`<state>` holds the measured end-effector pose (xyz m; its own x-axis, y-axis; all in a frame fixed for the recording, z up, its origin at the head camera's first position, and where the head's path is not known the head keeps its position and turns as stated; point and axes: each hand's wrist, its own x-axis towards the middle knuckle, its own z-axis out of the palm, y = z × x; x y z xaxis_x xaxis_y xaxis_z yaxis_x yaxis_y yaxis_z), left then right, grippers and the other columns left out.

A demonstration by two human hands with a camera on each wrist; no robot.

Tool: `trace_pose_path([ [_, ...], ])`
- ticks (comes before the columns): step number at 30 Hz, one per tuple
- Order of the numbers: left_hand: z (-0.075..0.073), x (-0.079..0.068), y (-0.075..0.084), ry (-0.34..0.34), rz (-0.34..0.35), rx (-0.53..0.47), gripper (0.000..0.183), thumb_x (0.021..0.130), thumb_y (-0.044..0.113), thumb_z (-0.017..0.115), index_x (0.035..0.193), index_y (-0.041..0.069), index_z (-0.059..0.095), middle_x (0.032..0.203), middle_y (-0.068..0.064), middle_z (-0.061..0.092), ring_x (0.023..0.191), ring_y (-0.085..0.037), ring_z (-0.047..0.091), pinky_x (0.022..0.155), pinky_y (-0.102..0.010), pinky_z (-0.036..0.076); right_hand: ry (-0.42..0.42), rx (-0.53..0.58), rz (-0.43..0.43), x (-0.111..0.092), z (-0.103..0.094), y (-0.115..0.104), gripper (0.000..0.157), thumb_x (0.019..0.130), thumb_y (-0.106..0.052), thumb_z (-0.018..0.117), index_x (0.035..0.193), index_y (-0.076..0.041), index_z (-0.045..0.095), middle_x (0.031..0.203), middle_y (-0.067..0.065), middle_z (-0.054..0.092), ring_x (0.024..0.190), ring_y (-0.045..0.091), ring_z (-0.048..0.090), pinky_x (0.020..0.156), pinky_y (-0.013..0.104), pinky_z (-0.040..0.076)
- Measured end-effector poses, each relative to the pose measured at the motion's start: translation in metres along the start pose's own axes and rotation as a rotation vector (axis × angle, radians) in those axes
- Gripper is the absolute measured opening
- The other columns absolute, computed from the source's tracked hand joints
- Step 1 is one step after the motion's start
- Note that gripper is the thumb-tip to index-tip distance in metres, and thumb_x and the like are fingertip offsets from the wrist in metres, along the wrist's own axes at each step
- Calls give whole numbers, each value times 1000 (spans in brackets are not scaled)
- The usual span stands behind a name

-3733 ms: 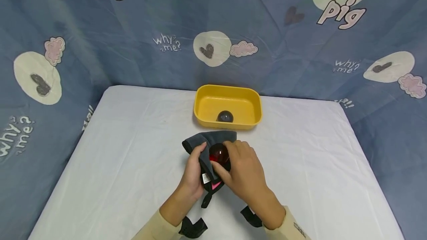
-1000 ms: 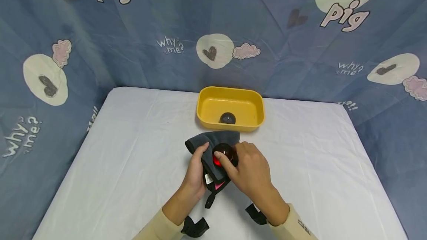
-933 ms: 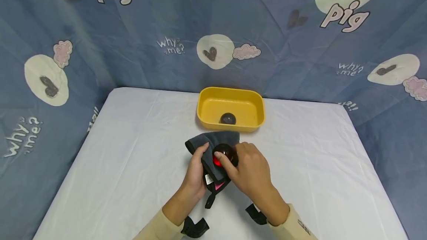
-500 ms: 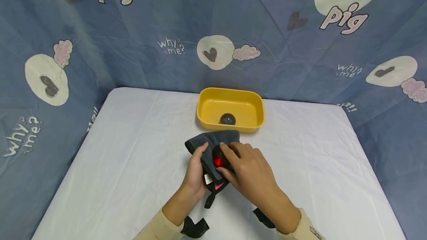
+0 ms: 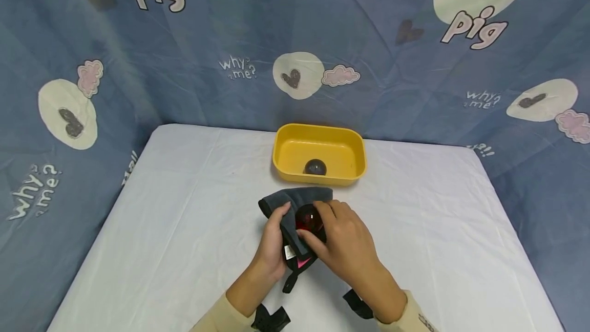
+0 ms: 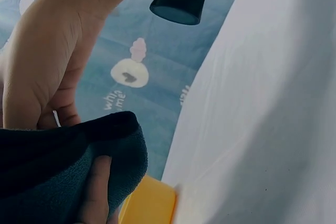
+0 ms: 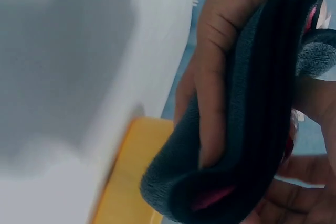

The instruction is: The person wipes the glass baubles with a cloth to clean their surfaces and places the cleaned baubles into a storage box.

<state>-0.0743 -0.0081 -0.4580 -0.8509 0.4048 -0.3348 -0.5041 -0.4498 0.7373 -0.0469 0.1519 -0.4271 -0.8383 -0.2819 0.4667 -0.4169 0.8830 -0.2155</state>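
My left hand holds a folded grey towel with black edging, a white tag and a hanging loop. A bit of pink shows at its lower fold. Cradled against the towel is a shiny dark red ball. My right hand grips this ball, thumb at its lower side and fingers at its upper right. In the left wrist view the towel hides most of that hand's grasp. The right wrist view shows the towel side-on, with the left fingers along it and the ball mostly hidden behind.
Just beyond the hands stands a yellow rectangular tray, holding a dark, glossy ball. White cloth covers the table. A blue printed curtain hangs behind and at the sides. Black straps hang by the wrists.
My right fingers have shifted over the red ball: the thumb slid from its face to below it, and the fingers lifted toward its upper right. The left hand keeps its hold on the towel.
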Motion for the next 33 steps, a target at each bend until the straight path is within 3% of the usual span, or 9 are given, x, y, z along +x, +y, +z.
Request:
trace_pose_path([
  [6,0,1,-2,-18,-8,-1,70,107,48,41,160,5,27,146,-12,45,123,-15,53,105,-27,45,3,20,140,-1,4,0,48,93,-52,77,91,-7,60,72,-2,52,62,13,46,51,27,40],
  [10,0,1,-3,-16,-20,-12,71,107,48,41,162,7,22,155,-13,39,132,-18,50,110,-29,44,-24,23,222,2,5,1,52,95,-58,71,78,-13,55,64,-5,43,56,11,40,47,26,35],
  [14,-1,1,-2,-9,-17,-19,71,108,47,40,164,10,19,161,-14,33,140,-21,45,114,-31,41,-59,22,246,4,2,3,55,97,-63,65,73,-15,54,62,-5,42,56,12,41,47,28,35],
  [18,-1,0,1,-16,-7,-9,73,108,47,40,165,10,16,163,-14,28,143,-23,39,116,-33,38,-95,-12,174,1,-6,3,55,93,-64,70,86,-10,64,71,-1,54,64,16,50,56,33,42],
  [20,-1,0,2,-26,-4,-6,73,108,48,39,166,10,15,164,-14,26,145,-24,36,117,-35,37,-111,-40,97,-1,-11,2,58,89,-60,77,106,-5,70,85,3,64,73,21,58,62,36,47],
  [22,-1,0,4,-41,-6,-14,72,108,48,38,165,11,16,164,-13,26,146,-24,33,118,-36,35,-123,-69,7,-2,-16,0,66,86,-52,84,129,-4,68,102,8,69,85,25,64,68,40,51],
  [24,-2,0,4,-48,-10,-18,71,108,48,38,165,11,18,162,-12,28,146,-23,33,118,-36,34,-133,-89,-66,-1,-19,-2,72,83,-43,89,141,-8,64,112,11,69,92,27,65,71,42,52],
  [27,-2,0,4,-52,-28,-31,68,108,49,37,163,11,23,158,-10,33,141,-20,38,116,-34,35,-144,-107,-127,2,-20,-4,71,80,-35,94,141,-14,65,113,10,69,92,27,65,71,40,51],
  [33,-2,-1,0,-60,-32,-21,66,108,48,38,159,7,28,149,-10,41,130,-17,47,110,-30,40,-133,-89,-113,2,-15,-2,64,79,-35,94,131,-7,70,100,7,68,82,22,61,70,36,52],
])
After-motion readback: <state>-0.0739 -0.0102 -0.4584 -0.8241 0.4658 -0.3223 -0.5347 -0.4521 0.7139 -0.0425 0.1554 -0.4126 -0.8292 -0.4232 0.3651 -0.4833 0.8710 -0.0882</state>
